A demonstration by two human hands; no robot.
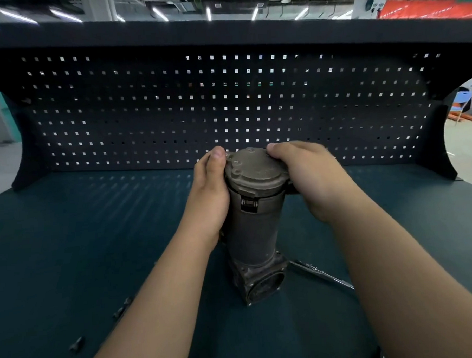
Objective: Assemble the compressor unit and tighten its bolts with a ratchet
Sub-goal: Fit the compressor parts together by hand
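A dark grey compressor unit (254, 226) stands upright on the workbench, its square base toward me. A round metal end cap (256, 168) sits on its top. My left hand (209, 190) grips the upper left side of the body, thumb up by the cap's rim. My right hand (307, 173) curls over the cap's right edge, thumb on top. Behind my right forearm a ratchet (321, 275) lies on the bench, partly hidden. Several loose bolts (121, 309) lie at the front left, one (76, 344) nearer the edge.
The dark teal bench top (97, 239) stretches to both sides. A black pegboard back panel (199, 107) rises close behind the compressor, with a shelf overhead. Side brackets stand at the far left and right.
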